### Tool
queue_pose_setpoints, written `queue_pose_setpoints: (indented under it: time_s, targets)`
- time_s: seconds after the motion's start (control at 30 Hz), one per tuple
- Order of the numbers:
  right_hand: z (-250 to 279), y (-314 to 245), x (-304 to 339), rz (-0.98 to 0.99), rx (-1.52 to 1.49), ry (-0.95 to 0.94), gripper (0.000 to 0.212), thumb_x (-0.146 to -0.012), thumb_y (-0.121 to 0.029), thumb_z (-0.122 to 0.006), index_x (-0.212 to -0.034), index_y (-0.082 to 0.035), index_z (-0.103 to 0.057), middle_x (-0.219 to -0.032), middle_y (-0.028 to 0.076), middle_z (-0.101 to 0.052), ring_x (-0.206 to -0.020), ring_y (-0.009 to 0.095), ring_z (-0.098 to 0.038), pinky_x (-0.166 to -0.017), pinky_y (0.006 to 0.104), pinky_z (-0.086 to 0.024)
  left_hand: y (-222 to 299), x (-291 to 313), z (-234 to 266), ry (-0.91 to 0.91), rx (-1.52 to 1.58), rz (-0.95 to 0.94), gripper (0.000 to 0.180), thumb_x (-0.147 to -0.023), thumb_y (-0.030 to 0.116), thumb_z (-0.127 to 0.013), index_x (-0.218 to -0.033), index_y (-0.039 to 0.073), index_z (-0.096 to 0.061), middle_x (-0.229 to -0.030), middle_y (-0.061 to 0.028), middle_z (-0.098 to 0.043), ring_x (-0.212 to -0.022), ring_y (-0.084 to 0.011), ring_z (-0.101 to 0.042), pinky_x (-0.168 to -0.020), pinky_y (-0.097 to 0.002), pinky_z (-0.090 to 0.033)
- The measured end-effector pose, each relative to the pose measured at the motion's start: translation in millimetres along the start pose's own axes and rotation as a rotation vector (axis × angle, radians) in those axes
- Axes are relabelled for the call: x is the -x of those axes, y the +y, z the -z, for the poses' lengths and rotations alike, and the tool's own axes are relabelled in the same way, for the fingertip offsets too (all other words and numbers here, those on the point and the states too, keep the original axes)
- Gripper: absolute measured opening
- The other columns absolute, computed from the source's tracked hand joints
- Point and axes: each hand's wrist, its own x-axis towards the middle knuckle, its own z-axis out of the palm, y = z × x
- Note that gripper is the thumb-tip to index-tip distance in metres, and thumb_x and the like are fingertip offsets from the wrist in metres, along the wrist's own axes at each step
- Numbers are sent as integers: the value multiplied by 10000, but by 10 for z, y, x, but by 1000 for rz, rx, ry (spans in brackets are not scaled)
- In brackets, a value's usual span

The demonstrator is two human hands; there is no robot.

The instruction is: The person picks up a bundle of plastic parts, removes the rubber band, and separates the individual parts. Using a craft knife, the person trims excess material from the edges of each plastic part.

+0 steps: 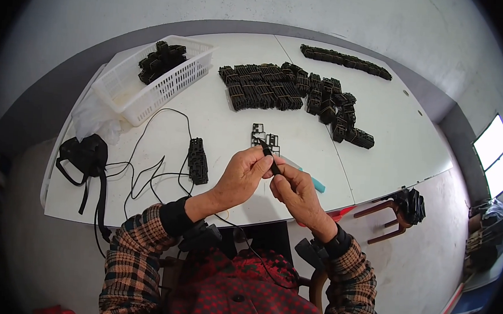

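Above the near middle of the table, both my hands hold a slim black piece (270, 158) with a narrow tip pointing away from me; its exact kind is not clear. My left hand (242, 172) pinches it between thumb and fingers. My right hand (298, 193) is closed on its near end. Just beyond my fingertips lie several flat black openwork plastic parts (258, 128), partly hidden by the hands. Under and beside my right hand is a teal-ended tool (318, 185), mostly covered. A bundle of black plastic parts (198, 161) lies left of my left hand.
Banded bundles of black parts (261, 88) fill the table's far middle, with a long row (346, 61) behind. A white plastic basket (172, 83) holds more at far left. Black cables (146, 176) and a black strapped pouch (83, 153) lie left. A red object (340, 213) is at the near edge.
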Motion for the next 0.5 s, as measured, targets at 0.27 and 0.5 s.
queue_pose_setpoints:
  time_s: [0.27, 0.5]
  targets:
    - [0, -19, 11, -43, -14, -28, 206, -950, -86, -386, -983, 14, -564, -620, -47, -432, -542, 20, -348, -494, 175, -294, 116, -11, 32, -51, 16, 69, 269, -979, 131, -419, -964, -62, -606, -712, 9, -490, -652, -52, -426, -602, -207, -402]
    - [-8, 40, 19, -110, -78, -32, 219, -966, -112, -392, -1018, -1, -574, -617, -36, -472, -539, 18, -414, -472, 173, -327, 36, -19, 50, -28, 88, 156, 270, -977, 158, -432, -979, -42, -614, -690, 21, -470, -638, -35, -421, -570, -210, -382]
